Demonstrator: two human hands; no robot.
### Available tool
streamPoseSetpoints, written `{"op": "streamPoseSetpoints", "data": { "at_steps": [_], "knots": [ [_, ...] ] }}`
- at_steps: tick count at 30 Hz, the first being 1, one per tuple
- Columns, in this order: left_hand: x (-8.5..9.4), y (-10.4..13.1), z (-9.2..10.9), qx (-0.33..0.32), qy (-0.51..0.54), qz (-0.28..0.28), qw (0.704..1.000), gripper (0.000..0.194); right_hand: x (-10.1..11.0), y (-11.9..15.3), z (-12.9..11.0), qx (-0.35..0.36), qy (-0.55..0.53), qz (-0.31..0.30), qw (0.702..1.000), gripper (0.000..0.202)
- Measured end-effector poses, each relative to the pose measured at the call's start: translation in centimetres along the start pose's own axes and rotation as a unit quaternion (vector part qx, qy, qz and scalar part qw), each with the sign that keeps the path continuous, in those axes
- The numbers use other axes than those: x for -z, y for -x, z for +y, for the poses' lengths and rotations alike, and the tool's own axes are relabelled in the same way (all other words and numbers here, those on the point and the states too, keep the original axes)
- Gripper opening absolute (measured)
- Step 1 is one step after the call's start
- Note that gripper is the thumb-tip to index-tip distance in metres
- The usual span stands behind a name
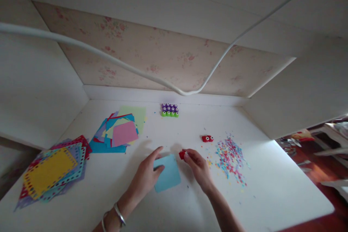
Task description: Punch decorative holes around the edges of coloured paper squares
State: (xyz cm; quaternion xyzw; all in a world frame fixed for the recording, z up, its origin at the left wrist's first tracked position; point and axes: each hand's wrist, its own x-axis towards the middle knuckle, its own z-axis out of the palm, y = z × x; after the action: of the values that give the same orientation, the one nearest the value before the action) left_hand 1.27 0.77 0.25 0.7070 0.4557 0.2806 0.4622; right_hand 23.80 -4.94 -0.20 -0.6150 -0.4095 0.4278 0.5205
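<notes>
My left hand [146,175] pinches the left edge of a light blue paper square [169,174] lying on the white table [114,195]. My right hand [198,166] grips a small red paper punch [182,154] at the square's upper right corner. A silver bracelet sits on my left wrist.
A second red punch [207,138] lies behind my right hand. Colourful paper confetti [231,157] is scattered to the right. A block of purple and green punches [170,110] stands at the back. Loose coloured sheets [119,132] and punched sheets [51,168] lie at left. A white cable [152,76] hangs overhead.
</notes>
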Motion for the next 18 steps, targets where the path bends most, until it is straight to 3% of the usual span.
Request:
{"op": "streamPoseSetpoints", "data": {
  "at_steps": [3,6,18],
  "knots": [
    [-0.2,0.0,-0.13,0.051,0.088,-0.019,0.995,0.057,-0.35,0.44,0.33,-0.004,-0.027,0.03,0.999,0.035],
    [-0.13,0.16,-0.22,0.062,0.126,-0.013,0.99,0.049,-0.66,0.58,0.49,0.004,-0.026,0.046,0.999,0.034],
    [-0.11,0.23,-0.38,0.057,0.13,0.002,0.99,0.047,-0.93,1.03,0.65,0.016,0.002,0.024,1.0,0.033]
  ]
}}
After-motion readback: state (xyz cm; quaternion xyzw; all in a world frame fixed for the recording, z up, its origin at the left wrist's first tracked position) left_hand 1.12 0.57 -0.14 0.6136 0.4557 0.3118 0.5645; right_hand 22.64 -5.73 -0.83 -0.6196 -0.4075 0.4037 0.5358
